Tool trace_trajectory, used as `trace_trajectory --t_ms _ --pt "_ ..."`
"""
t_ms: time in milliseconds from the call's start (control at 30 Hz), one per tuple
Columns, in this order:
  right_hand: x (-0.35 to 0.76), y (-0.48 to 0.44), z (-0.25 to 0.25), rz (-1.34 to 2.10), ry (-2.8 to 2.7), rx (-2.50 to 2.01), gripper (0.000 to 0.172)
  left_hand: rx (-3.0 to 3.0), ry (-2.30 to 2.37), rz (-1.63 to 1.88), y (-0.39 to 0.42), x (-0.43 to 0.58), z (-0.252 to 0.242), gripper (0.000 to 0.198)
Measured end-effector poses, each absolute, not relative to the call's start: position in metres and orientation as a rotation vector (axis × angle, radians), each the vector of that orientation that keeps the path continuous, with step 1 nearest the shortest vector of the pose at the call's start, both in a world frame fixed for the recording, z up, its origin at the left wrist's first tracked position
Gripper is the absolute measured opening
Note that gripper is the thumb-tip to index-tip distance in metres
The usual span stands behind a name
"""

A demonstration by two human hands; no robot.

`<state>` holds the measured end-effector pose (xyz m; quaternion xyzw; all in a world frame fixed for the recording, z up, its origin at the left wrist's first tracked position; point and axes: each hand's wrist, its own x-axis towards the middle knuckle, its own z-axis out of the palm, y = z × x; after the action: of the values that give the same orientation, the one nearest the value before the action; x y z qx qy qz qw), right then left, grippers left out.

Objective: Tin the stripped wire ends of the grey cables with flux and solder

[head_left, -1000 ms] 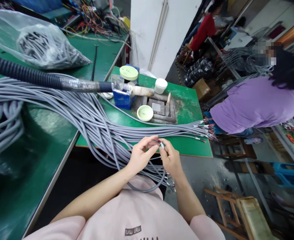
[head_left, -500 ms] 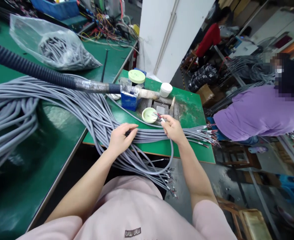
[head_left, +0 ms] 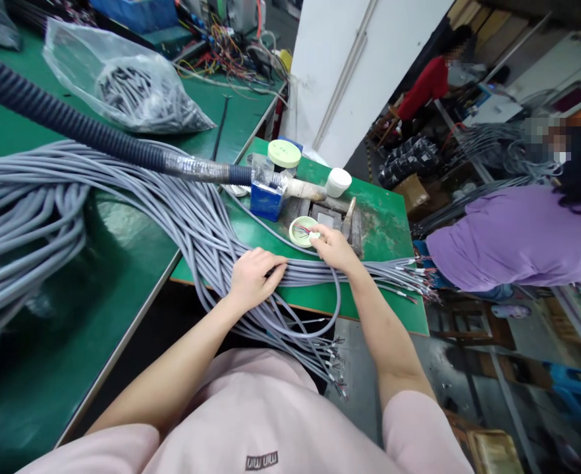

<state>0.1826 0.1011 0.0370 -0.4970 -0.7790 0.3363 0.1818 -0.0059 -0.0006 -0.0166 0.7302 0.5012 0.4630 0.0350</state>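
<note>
My right hand (head_left: 334, 247) pinches the end of a grey cable, whose thin stripped wires (head_left: 302, 230) lie over the light green dish (head_left: 297, 241). The rest of that cable loops down below my wrist. My left hand (head_left: 255, 278) rests on the thick bundle of grey cables (head_left: 310, 271), thumb and forefinger a little apart, with nothing pinched between them. Behind the dish are a grey metal block (head_left: 326, 219) and a hose nozzle (head_left: 306, 189) on a blue box (head_left: 265, 201).
A ribbed black hose (head_left: 73, 125) crosses above the cables from the left. A clear bag of cable pieces (head_left: 137, 99), a white cup (head_left: 338, 182) and a green lid (head_left: 284, 153) stand further back. A person in purple (head_left: 512, 237) is at the right.
My right hand has moved slightly left and lowered the wire ends into the green dish. My left hand stays on the bundle. The whole view has shifted a little.
</note>
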Motion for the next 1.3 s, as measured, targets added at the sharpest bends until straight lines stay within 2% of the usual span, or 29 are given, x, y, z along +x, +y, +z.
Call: trace_trajectory --t_ms 467,833,1300 --pt "0.178 0.102 0.039 0.86 -2.291 -1.494 0.029 2.226 1.54 1.41 -0.001 -0.006 -0.015 0.017" --pt "0.216 0.12 0.062 1.039 -1.824 -1.504 0.031 2.2 1.511 1.422 -0.001 -0.006 -0.016 0.015" --pt "0.227 0.155 0.02 0.978 -1.732 -1.649 0.035 2.186 1.503 1.423 -0.001 -0.007 -0.015 0.015"
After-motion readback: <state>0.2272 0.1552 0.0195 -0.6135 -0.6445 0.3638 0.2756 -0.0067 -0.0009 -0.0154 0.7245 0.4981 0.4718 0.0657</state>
